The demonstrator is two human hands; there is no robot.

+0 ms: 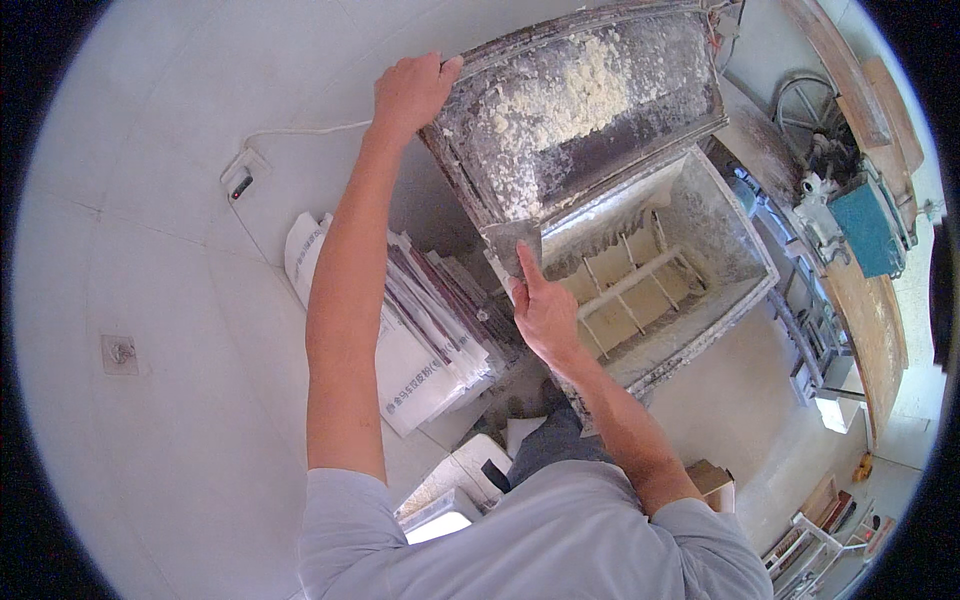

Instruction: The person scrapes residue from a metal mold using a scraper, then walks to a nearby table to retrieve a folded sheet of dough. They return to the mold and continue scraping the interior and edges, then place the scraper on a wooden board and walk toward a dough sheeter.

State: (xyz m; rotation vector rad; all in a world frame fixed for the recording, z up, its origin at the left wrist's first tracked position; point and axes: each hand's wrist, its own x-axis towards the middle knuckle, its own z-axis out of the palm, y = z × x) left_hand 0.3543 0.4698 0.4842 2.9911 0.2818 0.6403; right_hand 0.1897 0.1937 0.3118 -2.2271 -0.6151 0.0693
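Observation:
The raised lid [610, 150] of a dough mixer slants over the far side, its grey inner face caked with pale dough crumbs [585, 90]. At the lid's far left corner my left hand [412, 95] is closed over the edge. My right hand [548, 315] grips a flat metal scraper [514, 243], index finger stretched along the blade. That blade lies at the lid's near left corner, just below a streak of crumbs. Beneath the lid opens the mixer's trough [715, 200], with floury walls and a mixing frame of metal bars [640, 282] inside. The scraper's handle is hidden in my palm.
Stacked white paper sacks [430, 370] stand left of the mixer, by the pale wall. A cable runs to a wall socket [243, 180]. On the right are a teal machine [868, 230], a wooden board [880, 350] and a spoked wheel [805, 105]. A white container [465, 470] sits near me.

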